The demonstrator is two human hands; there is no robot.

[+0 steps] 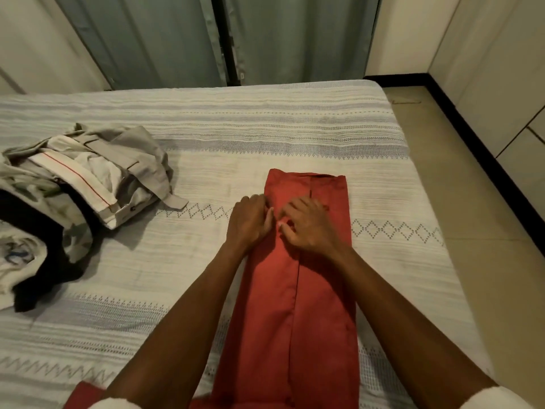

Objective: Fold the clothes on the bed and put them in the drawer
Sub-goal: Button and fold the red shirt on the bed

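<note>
Folding is under way on the red trousers (298, 284), laid lengthwise on the bed (265, 134). Left hand (249, 221) rests flat on their left edge; right hand (306, 225) presses with fingers loosely bent near the middle seam. Next likely needs doubling them over; the unfolded pile (73, 196) waits well left

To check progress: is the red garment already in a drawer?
No, the red garment lies flat on the bed under both hands.

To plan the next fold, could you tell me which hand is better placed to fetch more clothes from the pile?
Left hand: the pile lies on its side of the red garment.
</note>
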